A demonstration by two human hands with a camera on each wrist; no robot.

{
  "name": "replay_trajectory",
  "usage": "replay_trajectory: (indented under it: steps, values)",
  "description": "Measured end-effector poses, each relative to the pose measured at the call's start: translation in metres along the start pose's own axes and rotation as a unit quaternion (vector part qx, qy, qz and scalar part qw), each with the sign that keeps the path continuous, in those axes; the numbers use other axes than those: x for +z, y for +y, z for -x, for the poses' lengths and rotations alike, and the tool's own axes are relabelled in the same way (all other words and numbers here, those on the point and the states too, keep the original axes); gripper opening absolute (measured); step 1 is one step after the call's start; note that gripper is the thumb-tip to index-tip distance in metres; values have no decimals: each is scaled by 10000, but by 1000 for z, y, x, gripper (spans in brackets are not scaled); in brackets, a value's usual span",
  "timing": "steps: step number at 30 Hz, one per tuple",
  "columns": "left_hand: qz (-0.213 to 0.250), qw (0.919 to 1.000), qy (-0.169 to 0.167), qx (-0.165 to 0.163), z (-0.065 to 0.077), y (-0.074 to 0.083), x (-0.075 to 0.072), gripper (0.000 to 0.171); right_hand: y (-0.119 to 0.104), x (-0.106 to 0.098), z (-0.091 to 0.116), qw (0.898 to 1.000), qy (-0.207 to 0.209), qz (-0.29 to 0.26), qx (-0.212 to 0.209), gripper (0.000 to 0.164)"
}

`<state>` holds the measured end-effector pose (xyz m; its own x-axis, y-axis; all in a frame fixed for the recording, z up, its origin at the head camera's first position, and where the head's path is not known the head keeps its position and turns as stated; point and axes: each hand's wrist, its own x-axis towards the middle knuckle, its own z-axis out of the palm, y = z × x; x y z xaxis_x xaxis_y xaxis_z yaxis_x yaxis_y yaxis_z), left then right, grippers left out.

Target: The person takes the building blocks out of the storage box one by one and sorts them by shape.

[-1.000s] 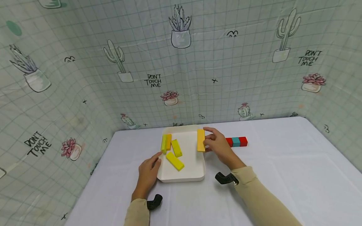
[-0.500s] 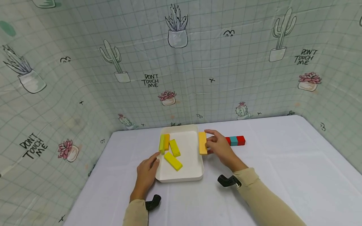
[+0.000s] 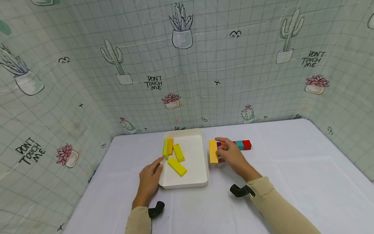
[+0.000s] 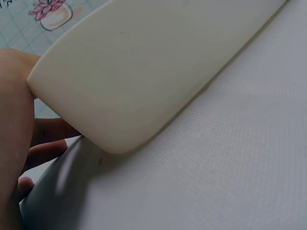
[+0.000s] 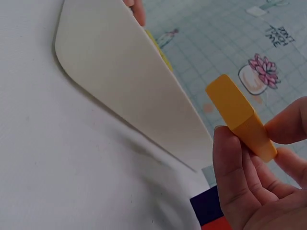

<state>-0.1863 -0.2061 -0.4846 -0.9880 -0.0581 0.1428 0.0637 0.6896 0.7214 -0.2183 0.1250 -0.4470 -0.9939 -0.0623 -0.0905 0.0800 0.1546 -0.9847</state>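
Note:
In the head view, my right hand (image 3: 233,155) pinches an orange-yellow rectangular block (image 3: 213,152) just outside the right rim of a white tray (image 3: 205,172). The right wrist view shows the thumb and fingertips around the lower end of that block (image 5: 230,103), its other end sticking up. My left hand (image 3: 149,177) holds the tray's left rim; in the left wrist view the thumb passes behind the near corner while the fingers stay outside the tray wall (image 4: 124,81). Inside the tray lie two yellow blocks (image 3: 177,166), with a yellow-green block (image 3: 165,149) and an orange block (image 3: 170,147) along the left wall.
A row of coloured cubes (image 3: 239,145), with red, teal and purple ones visible, lies behind and right of my right hand, which partly covers it. The table has a white cloth (image 3: 292,182). A cactus-print curtain (image 3: 198,65) hangs around its back and sides.
My right hand has carried the orange-yellow block rightward from over the tray's right rim to outside it. A purple cube now shows beside it. The left hand stays at the tray.

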Motion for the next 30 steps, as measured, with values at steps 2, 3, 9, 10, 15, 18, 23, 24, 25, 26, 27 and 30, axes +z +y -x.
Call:
replay_trajectory:
  steps: [2,3,9,10,15,18,23,24,25,26,27,30]
  values:
    - [1,10000,5,-14,0,-1,0,40,2,-2,2,10000,-6,50,28,57]
    - [-3,10000,-1,-16,0,-2,0,40,3,-3,2,10000,7,53,48,57]
    - [-26,10000,4,8,0,-4,0,40,10,-10,7,9998,-41,201,37,54]
    - [-23,10000,14,19,0,-4,0,40,10,-11,8,9996,-44,260,21,54]
    - [-27,9999,42,94,-1,-3,0,39,12,-14,9,9988,-90,464,-95,51]
    - [-28,10000,32,85,-1,-2,-1,39,13,-15,11,9983,-151,548,-97,49]
    - [-35,10000,-4,47,-2,-1,-2,40,16,-19,13,9971,-255,716,-53,48]
    - [-32,10000,-3,53,-2,-1,-2,40,17,-20,14,9971,-265,713,-38,48]
    - [-37,10000,-3,73,-2,-1,-2,40,18,-21,14,9972,-278,692,-32,48]
    - [-33,10000,-3,87,-2,-1,-2,40,19,-22,15,9973,-283,673,-16,48]
    - [-30,9999,1,102,-2,-2,-2,40,20,-23,15,9974,-295,653,-1,49]
    - [-25,9999,-7,109,-1,-3,-1,40,23,-25,18,9974,-348,623,75,51]
